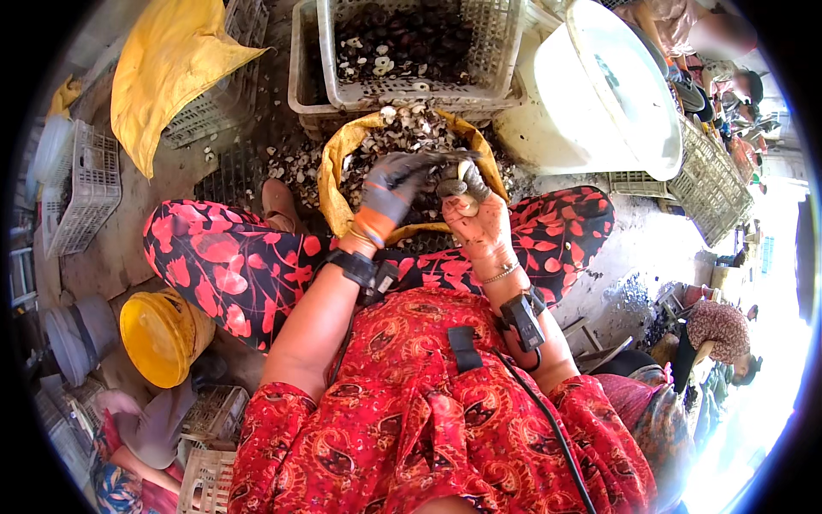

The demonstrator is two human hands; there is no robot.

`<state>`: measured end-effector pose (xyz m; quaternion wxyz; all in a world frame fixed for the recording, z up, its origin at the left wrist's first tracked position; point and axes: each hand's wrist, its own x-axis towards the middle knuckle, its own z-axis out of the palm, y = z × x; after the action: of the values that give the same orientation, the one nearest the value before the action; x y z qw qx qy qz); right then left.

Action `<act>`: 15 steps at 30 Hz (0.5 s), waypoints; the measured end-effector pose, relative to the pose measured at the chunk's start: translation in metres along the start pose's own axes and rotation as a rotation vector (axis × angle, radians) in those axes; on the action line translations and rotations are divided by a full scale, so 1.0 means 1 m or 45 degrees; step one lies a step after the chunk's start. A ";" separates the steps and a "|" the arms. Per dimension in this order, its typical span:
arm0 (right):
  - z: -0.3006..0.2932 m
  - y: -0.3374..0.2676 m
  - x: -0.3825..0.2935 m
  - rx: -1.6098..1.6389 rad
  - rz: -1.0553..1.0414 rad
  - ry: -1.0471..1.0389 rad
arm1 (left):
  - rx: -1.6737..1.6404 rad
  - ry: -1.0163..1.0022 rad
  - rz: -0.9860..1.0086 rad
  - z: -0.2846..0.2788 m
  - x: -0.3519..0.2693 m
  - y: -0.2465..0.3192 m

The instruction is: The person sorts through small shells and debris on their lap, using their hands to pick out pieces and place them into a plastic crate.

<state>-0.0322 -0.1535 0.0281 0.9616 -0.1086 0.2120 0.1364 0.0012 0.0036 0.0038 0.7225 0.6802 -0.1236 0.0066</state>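
Note:
My left hand [395,193], in a grey and orange glove stained black at the fingers, reaches over the open yellow sack [329,173] between my legs. Its fingers point right, towards my other hand; blur hides whether they hold anything. My right hand [478,218] has dark covers on some fingertips and is curled around a pale piece [463,169], perhaps part of a mushroom. The two hands are close together and overlap in the picture. Below them, the sack holds many pale and dark cut pieces [411,138].
Ahead, a plastic crate [420,96] of dark caps and pale pieces rests on another crate. A large white tub [546,122] stands right of it. To the left are yellow sheeting [173,70], a crate [83,193] and a yellow bucket [154,340]. Other people sit on both sides.

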 end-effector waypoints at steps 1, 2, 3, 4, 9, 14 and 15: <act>-0.002 -0.002 -0.001 -0.063 -0.024 0.057 | -0.208 0.043 -0.203 -0.002 0.001 -0.010; -0.006 -0.005 -0.001 -0.126 -0.047 0.114 | -0.056 0.068 -0.154 -0.007 -0.001 -0.020; -0.010 -0.008 -0.001 -0.188 -0.072 0.176 | 0.097 0.007 0.014 -0.004 0.001 -0.015; -0.004 -0.006 -0.003 -0.593 -0.207 0.211 | 0.259 -0.055 0.180 -0.002 0.002 -0.003; -0.010 -0.001 -0.007 -0.820 -0.506 0.310 | 0.082 0.013 -0.025 -0.007 0.000 -0.020; -0.026 -0.006 0.004 -0.121 -0.018 0.121 | 0.516 -0.064 0.434 0.003 -0.002 0.009; -0.028 -0.005 0.004 -0.207 -0.058 0.135 | 0.452 -0.056 0.330 0.000 -0.002 0.001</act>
<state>-0.0378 -0.1646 0.0016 0.9399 -0.1981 0.2483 0.1252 -0.0006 0.0036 0.0043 0.5815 0.7752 -0.2228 0.1063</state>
